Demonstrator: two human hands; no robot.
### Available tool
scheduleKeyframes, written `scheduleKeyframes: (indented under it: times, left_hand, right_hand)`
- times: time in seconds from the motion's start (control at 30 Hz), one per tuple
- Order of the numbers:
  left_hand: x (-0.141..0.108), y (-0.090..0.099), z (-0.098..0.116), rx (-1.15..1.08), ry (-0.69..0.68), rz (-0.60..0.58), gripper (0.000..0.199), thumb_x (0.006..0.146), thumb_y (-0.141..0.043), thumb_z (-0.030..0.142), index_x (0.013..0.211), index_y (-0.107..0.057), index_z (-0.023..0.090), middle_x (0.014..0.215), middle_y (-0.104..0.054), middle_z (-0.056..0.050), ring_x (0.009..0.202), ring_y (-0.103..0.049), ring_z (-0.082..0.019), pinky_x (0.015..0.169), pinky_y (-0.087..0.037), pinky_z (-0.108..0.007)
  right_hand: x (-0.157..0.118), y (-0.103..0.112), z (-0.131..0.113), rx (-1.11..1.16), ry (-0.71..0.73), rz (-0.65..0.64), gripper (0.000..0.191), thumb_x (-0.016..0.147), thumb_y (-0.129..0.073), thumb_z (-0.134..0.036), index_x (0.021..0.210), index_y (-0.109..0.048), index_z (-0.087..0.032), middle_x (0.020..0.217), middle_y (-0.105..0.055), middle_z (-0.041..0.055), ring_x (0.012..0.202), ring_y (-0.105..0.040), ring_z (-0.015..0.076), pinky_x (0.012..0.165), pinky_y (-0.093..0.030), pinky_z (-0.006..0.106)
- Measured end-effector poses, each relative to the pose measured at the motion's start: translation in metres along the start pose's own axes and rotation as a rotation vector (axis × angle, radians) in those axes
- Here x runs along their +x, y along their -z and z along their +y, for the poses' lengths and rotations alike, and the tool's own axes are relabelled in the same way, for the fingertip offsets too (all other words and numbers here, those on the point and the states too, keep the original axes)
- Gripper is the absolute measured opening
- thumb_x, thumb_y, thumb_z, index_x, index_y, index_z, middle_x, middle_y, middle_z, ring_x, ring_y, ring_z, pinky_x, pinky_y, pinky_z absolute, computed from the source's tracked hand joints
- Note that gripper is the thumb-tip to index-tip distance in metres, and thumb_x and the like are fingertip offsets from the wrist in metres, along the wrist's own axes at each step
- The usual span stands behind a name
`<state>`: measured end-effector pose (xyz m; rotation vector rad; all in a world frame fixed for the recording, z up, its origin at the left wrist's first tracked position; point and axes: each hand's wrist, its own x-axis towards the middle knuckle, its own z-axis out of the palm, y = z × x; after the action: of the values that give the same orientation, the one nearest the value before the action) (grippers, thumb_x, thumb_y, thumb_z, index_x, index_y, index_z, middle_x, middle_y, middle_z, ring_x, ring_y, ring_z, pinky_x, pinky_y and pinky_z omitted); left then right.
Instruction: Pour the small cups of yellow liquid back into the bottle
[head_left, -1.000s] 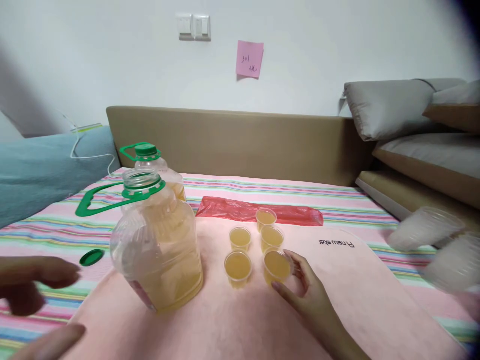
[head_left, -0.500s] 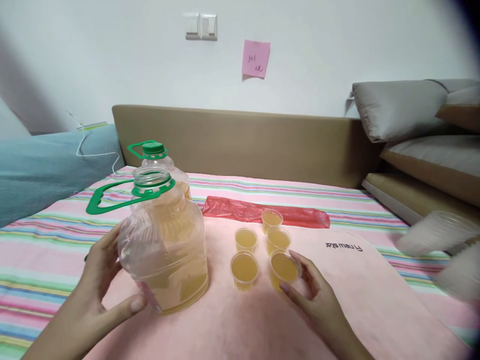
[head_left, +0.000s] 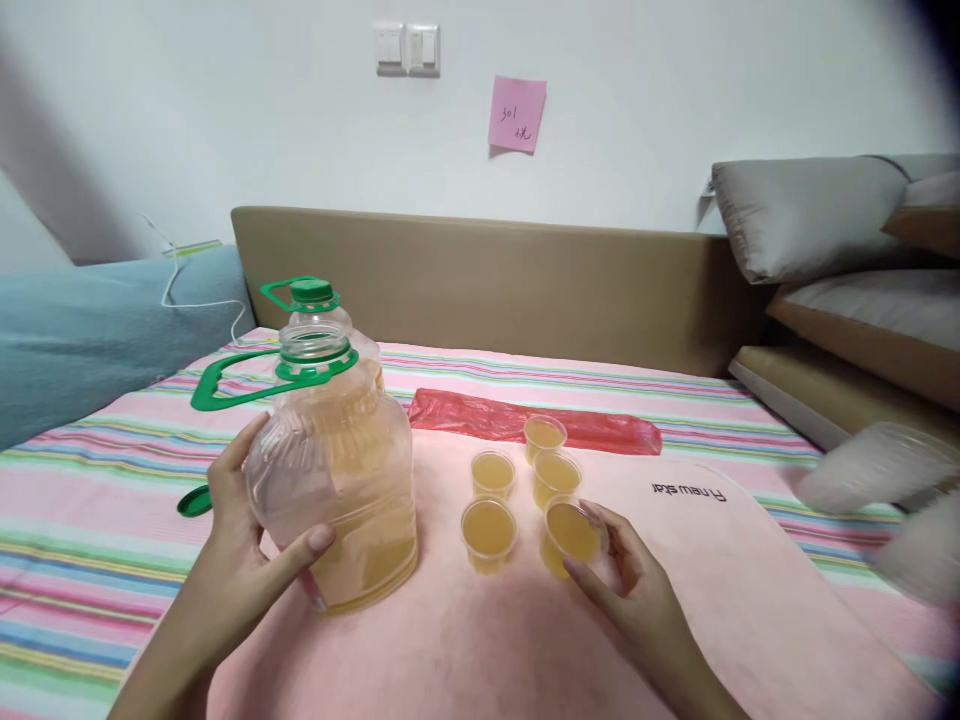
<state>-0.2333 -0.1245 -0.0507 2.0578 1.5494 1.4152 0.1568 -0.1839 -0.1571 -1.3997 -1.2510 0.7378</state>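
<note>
My left hand (head_left: 255, 550) is wrapped round the near side of a large clear plastic jug (head_left: 352, 500), its thumb across the front and its fingers partly hidden behind. The jug stands uncapped on a pink cloth (head_left: 420, 650), part full of yellowish liquid, its green handle (head_left: 217, 385) jutting left. My right hand (head_left: 622, 570) holds the rim and side of a small clear plastic cup (head_left: 574, 530) filled with the same liquid. Several similar cups stand beyond and to its left, including a front left cup (head_left: 487, 530). A green cap (head_left: 196, 501) lies left of my left hand.
Behind the open jug stands a second, capped jug (head_left: 311, 292). A crumpled red plastic bag (head_left: 480, 415) lies behind the cups. Stacks of clear cups (head_left: 874, 465) rest at the right, by piled cushions (head_left: 817, 215). A brown headboard (head_left: 525, 280) spans the back.
My left hand has moved right and closed in against the jug, its thumb now on the front. The green cap has come into view. My right hand stays at the same cup.
</note>
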Motion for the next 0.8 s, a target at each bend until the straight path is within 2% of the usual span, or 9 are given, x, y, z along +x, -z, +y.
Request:
scheduleKeyframes:
  times: [0.07,0.2,0.27,0.33,0.4,0.47,0.63,0.73,0.8]
  left_hand:
    - [0.001,-0.001,0.001,-0.032,0.002,0.0,0.112,0.083,-0.075,0.07,0.167,-0.011,0.034,0.168,-0.019,-0.014,0.158,-0.016,-0.053,0.119,-0.023,-0.085]
    - [0.002,-0.003,0.002,-0.049,-0.032,0.011,0.112,0.081,-0.079,0.067,0.167,-0.013,0.036,0.17,-0.015,-0.013,0.159,-0.01,-0.053,0.118,-0.032,-0.081]
    - [0.002,-0.003,0.003,-0.057,-0.031,0.011,0.113,0.08,-0.08,0.065,0.167,-0.014,0.037,0.171,-0.013,-0.012,0.16,-0.008,-0.053,0.119,-0.033,-0.079]
    - [0.002,-0.003,0.005,-0.077,-0.018,0.002,0.112,0.079,-0.082,0.063,0.166,-0.015,0.038,0.171,-0.017,-0.012,0.159,-0.017,-0.051,0.121,-0.031,-0.079]
    - [0.002,-0.004,0.006,-0.096,-0.008,-0.005,0.109,0.08,-0.082,0.061,0.165,-0.017,0.038,0.17,-0.023,-0.012,0.157,-0.027,-0.049,0.122,-0.03,-0.077]
    - [0.001,-0.004,0.009,-0.113,-0.007,-0.007,0.107,0.081,-0.081,0.061,0.164,-0.018,0.037,0.17,-0.026,-0.013,0.157,-0.03,-0.047,0.123,-0.031,-0.075]
    - [0.0,-0.005,0.017,-0.154,0.013,-0.018,0.103,0.084,-0.079,0.059,0.164,-0.02,0.034,0.173,-0.021,-0.013,0.16,-0.024,-0.044,0.128,-0.026,-0.069]
    - [-0.001,-0.006,0.02,-0.172,0.022,-0.015,0.104,0.084,-0.08,0.059,0.164,-0.021,0.033,0.174,-0.017,-0.014,0.161,-0.021,-0.045,0.128,-0.026,-0.068]
    - [-0.002,-0.008,0.02,-0.197,0.032,-0.011,0.106,0.082,-0.082,0.059,0.163,-0.02,0.032,0.172,-0.023,-0.016,0.159,-0.027,-0.045,0.126,-0.03,-0.068]
  right_hand:
    - [0.0,0.001,0.0,0.0,0.024,-0.012,0.063,0.086,-0.081,-0.052,0.138,-0.057,-0.027,0.148,-0.062,0.0136,0.143,-0.055,0.0342,0.123,-0.041,0.057]
    - [-0.002,0.005,-0.004,0.041,0.039,-0.009,0.063,0.085,-0.083,-0.05,0.138,-0.057,-0.026,0.148,-0.063,0.0137,0.141,-0.057,0.0324,0.12,-0.047,0.05]
    - [-0.004,0.009,-0.011,0.08,0.031,0.016,0.063,0.084,-0.084,-0.05,0.137,-0.058,-0.026,0.148,-0.063,0.0137,0.141,-0.058,0.0314,0.118,-0.049,0.046]
    - [-0.005,0.014,-0.022,0.132,0.033,0.032,0.064,0.084,-0.084,-0.048,0.138,-0.058,-0.026,0.15,-0.062,0.0138,0.14,-0.059,0.0301,0.117,-0.051,0.041]
    - [-0.003,0.02,-0.037,0.181,0.042,0.008,0.064,0.085,-0.085,-0.045,0.14,-0.058,-0.026,0.15,-0.062,0.014,0.137,-0.062,0.0289,0.113,-0.054,0.037]
    - [0.003,0.026,-0.055,0.203,0.052,-0.034,0.063,0.086,-0.085,-0.043,0.141,-0.059,-0.027,0.15,-0.063,0.0135,0.134,-0.065,0.0281,0.108,-0.057,0.034]
    - [0.033,0.028,-0.105,0.251,0.173,-0.052,0.054,0.085,-0.085,-0.044,0.133,-0.066,-0.03,0.144,-0.067,0.0115,0.13,-0.067,0.0294,0.103,-0.061,0.033]
    - [0.055,0.025,-0.131,0.288,0.21,-0.105,0.053,0.084,-0.086,-0.044,0.132,-0.068,-0.031,0.143,-0.068,0.0105,0.126,-0.069,0.0297,0.101,-0.061,0.036]
    - [0.068,0.022,-0.148,0.3,0.221,-0.143,0.052,0.084,-0.086,-0.046,0.13,-0.069,-0.03,0.141,-0.069,0.0103,0.122,-0.07,0.0301,0.1,-0.061,0.038]
